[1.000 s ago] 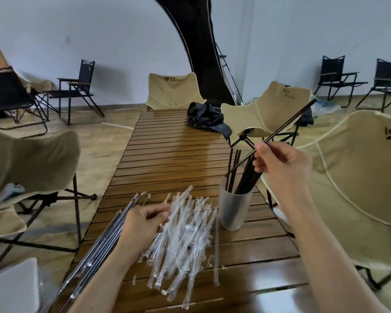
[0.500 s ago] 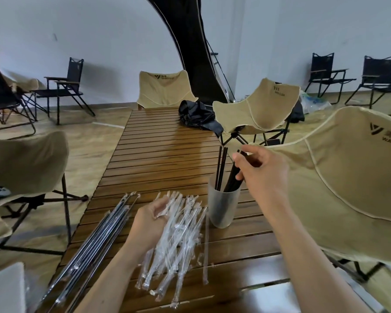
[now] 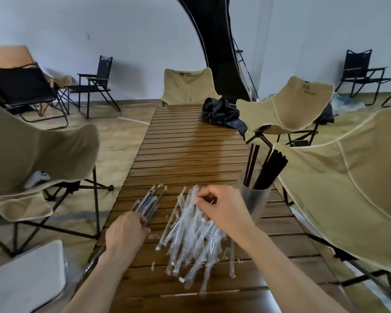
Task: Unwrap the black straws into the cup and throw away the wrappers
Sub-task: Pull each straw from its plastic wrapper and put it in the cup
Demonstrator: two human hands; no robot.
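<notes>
Progress is partial, I judge: many black straws [image 3: 268,170] already stand unwrapped in the cup [image 3: 253,203], while a bundle of wrapped straws [image 3: 148,203] lies well left of the cup on the table [image 3: 190,150], and no wrapper seems thrown away yet. Between the bundle and the cup lies the heap of empty wrappers [image 3: 190,236], and the right hand [image 3: 221,208] hangs just left of the cup with its grip curled, pinching something thin and clear, probably a wrapper. The left hand [image 3: 127,236] has its grip closed around the near end of the wrapped bundle.
</notes>
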